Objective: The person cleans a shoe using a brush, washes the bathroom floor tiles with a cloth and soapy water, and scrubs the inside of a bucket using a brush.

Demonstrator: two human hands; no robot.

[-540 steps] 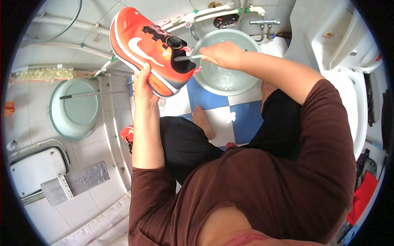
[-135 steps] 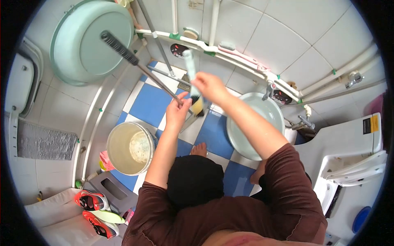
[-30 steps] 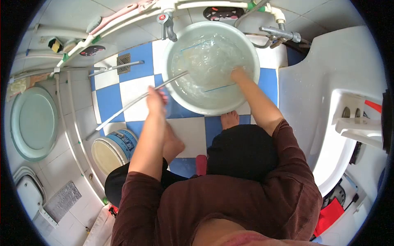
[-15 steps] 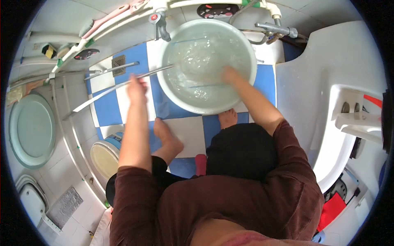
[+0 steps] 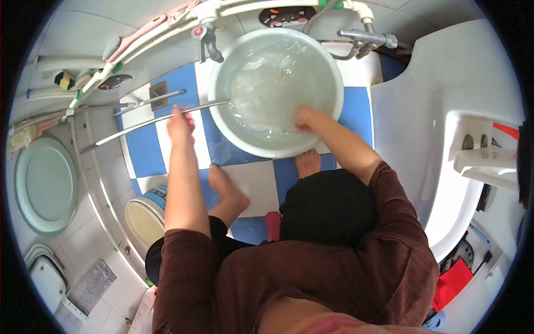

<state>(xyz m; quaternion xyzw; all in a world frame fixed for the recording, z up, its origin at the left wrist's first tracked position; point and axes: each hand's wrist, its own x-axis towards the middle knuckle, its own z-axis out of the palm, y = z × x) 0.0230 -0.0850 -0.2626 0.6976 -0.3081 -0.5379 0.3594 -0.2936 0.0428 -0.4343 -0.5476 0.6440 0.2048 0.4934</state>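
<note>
My left hand [image 5: 181, 128], slightly blurred, is closed around a long thin metal rod [image 5: 136, 128]. The rod slants over the tiled floor, and its right tip reaches the left rim of a large pale basin [image 5: 220, 129] of water. Inside the basin, a clear, wrinkled sheet-like thing [image 5: 264, 92] lies in the water; its outline is hard to follow. My right hand [image 5: 305, 118] is at the lower right of this thing, fingers curled downward. What those fingers grip, if anything, is hidden.
A red-marked tap [image 5: 206, 42] projects by the basin's upper left, and a metal mixer tap [image 5: 367, 39] by its upper right. A lidded bucket [image 5: 146, 220] stands left of my feet. At right is a white bathtub [image 5: 411, 139]; a floor drain [image 5: 158, 94] lies at upper left.
The clear thing in the water has shifted and spread toward the upper middle. My right hand has moved slightly left and down. The rod's right tip has dropped back toward the basin's rim.
</note>
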